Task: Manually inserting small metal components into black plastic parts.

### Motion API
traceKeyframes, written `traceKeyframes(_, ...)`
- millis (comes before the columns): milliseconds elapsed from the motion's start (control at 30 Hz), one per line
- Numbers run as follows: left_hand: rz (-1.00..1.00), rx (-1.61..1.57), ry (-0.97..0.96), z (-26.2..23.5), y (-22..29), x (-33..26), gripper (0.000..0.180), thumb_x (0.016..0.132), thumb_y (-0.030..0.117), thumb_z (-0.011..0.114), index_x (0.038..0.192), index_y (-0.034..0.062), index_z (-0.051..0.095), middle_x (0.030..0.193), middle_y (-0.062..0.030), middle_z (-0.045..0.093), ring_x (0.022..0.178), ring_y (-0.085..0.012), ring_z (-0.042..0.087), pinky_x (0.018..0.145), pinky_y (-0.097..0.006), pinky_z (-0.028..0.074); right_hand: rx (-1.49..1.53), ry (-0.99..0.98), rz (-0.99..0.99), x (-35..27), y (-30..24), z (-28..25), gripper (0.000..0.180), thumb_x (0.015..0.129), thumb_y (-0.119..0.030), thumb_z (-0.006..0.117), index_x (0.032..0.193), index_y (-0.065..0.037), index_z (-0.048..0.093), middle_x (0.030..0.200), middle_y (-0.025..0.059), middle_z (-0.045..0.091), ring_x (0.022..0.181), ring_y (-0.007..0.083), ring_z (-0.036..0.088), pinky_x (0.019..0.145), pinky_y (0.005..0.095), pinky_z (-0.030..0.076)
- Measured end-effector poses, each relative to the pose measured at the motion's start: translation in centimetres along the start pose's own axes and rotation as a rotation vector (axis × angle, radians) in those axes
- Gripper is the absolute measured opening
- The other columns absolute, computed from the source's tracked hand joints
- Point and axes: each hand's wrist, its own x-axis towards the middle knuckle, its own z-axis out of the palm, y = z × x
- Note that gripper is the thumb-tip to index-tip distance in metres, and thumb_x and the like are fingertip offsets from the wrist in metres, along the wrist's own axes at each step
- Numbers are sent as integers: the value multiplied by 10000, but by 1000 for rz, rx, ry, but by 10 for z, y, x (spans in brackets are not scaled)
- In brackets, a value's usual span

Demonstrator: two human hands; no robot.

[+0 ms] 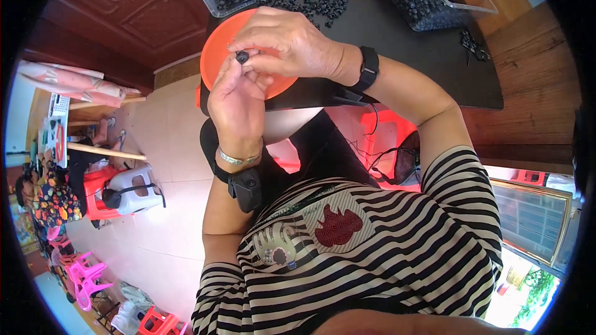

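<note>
A small round black part (242, 57), seemingly with a hole or dark centre, is pinched between the fingers of both hands. My left hand (239, 102) comes up from below, its thumb and fingertips closed at the part. From the right reaches my right hand (288, 43), bent over with its thumb and fingers closed on the same part. Something tiny and shiny shows by the right fingertips, too small to name. Both hands are above an orange-red basin (214, 46), whose inside they largely hide.
A clear plastic bin (217, 11) full of black parts stands at the back of the black table (434, 68). Another clear bin (469, 9) of them is at the right. Loose black parts (326, 9) lie between. Stools (133, 189) and a person's patterned clothing (56, 195) are far left.
</note>
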Motion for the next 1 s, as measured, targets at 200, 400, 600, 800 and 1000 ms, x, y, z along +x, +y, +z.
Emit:
traceKeyframes(200,-2,29,4,-2,-3,0,285,945,167,418,1177,24,504,1090,-64,572,964,-174,550,792,-331,462,-102,-44,-45,-2,-4,2,157,750,-120,640,889,-46,628,854,83,618,836,259,606,746,345,509)
traceKeyframes(400,-9,2,-19,5,-2,-3,279,946,205,420,1139,25,513,1067,-70,578,972,-182,549,821,-323,441,-95,6,-61,0,-5,-1,159,763,-135,642,901,-56,634,834,82,602,814,264,598,732,349,502)
traceKeyframes(600,-17,125,-26,7,14,-7,315,944,229,423,1130,-6,519,1034,-117,590,925,-228,568,788,-312,442,-595,292,66,22,23,-71,164,751,-258,668,863,-138,675,810,74,643,797,255,624,691,376,506)
traceKeyframes(800,-43,69,-9,-17,20,-5,294,929,228,451,1078,-13,530,1026,-127,589,912,-241,577,780,-320,448,-1204,578,347,14,37,-182,216,722,-78,620,934,-52,654,866,144,630,844,339,579,751,407,485)
traceKeyframes(1000,-57,48,19,-17,22,-5,272,923,227,464,1039,-5,545,1003,-125,593,892,-250,583,769,-327,455,-1317,533,214,-2,60,-186,187,745,-82,596,918,-63,666,905,140,645,900,337,591,768,397,487)
